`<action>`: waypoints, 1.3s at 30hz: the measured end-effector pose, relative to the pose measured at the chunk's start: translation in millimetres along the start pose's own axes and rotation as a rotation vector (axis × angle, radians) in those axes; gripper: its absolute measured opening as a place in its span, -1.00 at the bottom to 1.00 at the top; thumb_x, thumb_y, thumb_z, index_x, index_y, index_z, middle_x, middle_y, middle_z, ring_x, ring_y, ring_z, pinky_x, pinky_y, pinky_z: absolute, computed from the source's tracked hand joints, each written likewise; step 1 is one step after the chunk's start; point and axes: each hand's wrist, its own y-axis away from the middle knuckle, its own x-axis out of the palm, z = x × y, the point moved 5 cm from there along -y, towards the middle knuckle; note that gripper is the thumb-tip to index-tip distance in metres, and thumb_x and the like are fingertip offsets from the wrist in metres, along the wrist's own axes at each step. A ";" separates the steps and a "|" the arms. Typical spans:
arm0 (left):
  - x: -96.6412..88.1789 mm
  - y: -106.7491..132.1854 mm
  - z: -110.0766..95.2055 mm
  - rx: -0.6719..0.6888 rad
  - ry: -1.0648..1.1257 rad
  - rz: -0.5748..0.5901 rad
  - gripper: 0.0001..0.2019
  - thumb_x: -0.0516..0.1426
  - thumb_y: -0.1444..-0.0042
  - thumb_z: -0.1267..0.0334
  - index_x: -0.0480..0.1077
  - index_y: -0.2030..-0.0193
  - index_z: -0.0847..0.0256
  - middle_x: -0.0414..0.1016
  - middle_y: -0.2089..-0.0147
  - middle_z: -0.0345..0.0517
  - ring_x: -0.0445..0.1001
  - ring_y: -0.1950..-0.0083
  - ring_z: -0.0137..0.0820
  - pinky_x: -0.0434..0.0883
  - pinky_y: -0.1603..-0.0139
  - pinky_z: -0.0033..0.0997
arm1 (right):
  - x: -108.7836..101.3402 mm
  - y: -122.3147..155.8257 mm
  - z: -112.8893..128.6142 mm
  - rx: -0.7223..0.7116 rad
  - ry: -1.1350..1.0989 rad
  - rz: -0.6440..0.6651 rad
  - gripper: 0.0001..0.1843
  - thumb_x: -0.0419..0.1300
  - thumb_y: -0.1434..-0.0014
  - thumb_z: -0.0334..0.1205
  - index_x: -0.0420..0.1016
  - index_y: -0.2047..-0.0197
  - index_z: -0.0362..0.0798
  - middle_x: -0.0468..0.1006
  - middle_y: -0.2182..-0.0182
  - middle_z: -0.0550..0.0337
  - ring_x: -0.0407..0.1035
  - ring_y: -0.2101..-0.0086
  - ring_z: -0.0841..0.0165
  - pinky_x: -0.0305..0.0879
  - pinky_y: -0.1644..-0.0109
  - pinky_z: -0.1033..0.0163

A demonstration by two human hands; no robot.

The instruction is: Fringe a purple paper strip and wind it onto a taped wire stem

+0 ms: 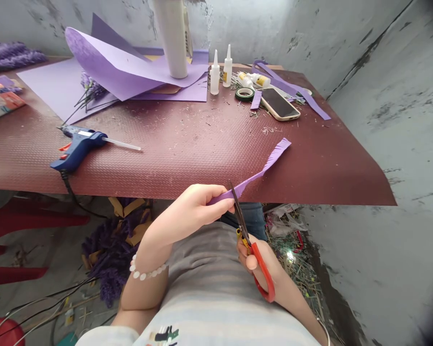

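My left hand (pixel 193 209) pinches one end of a long purple paper strip (pixel 263 168), below the table's near edge. The strip rises to the upper right over the dark red table (pixel 202 149), and its far part is cut into a fine fringe. My right hand (pixel 261 262) grips red-handled scissors (pixel 250 245). Their blades point up and meet the strip right beside my left fingers.
On the table lie a blue glue gun (pixel 77 146), purple paper sheets (pixel 130 72), a white roll (pixel 173 38), two glue bottles (pixel 220 72), green tape (pixel 244 93), a phone (pixel 279 103) and paper scraps. Purple flower bundles (pixel 111 250) and wires lie on the floor.
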 end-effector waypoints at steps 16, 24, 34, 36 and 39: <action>-0.5 16.2 0.0 0.088 -0.046 -0.001 -0.75 0.02 -0.34 0.17 0.28 0.34 0.24 0.19 0.49 -0.34 0.11 0.47 -0.57 0.12 0.44 -0.54 | -4.4 15.0 33.8 0.083 0.435 -0.087 -0.77 0.09 -0.12 -0.30 0.03 0.26 0.04 0.26 0.50 0.37 0.08 0.50 0.39 0.03 0.35 0.29; 5.9 19.8 -1.9 0.115 -0.141 0.016 -0.71 0.02 -0.34 0.21 0.25 0.43 0.24 0.26 0.52 -0.35 0.16 0.48 -0.59 0.15 0.42 -0.54 | -1.3 22.9 26.6 0.069 0.374 -0.090 -0.79 0.05 -0.09 -0.37 0.03 0.31 0.04 0.22 0.52 0.40 0.06 0.54 0.42 0.00 0.41 0.33; 9.9 21.2 1.0 0.061 -0.084 0.027 -0.75 0.05 -0.33 0.16 0.41 0.29 0.27 0.27 0.55 -0.35 0.15 0.53 -0.60 0.12 0.50 -0.56 | 7.0 23.8 20.9 -0.028 0.186 -0.058 -0.83 0.01 -0.24 -0.16 0.07 0.34 0.03 0.09 0.58 0.42 0.10 0.61 0.46 -0.09 0.47 0.32; 9.3 21.1 1.1 0.054 -0.064 0.039 -0.75 0.05 -0.32 0.18 0.43 0.27 0.28 0.28 0.55 -0.35 0.15 0.54 -0.60 0.13 0.50 -0.57 | 6.5 24.6 22.2 -0.068 0.170 -0.067 -0.79 -0.02 -0.27 -0.08 0.09 0.35 0.02 0.15 0.60 0.41 0.12 0.60 0.44 -0.07 0.46 0.31; 7.5 20.8 0.3 0.052 -0.034 0.048 -0.76 0.05 -0.32 0.19 0.44 0.28 0.27 0.27 0.55 -0.35 0.16 0.54 -0.61 0.14 0.50 -0.59 | 5.3 22.4 16.6 -0.110 0.122 -0.074 -0.68 -0.02 -0.29 0.06 0.10 0.37 0.03 0.20 0.62 0.39 0.14 0.59 0.42 -0.06 0.48 0.32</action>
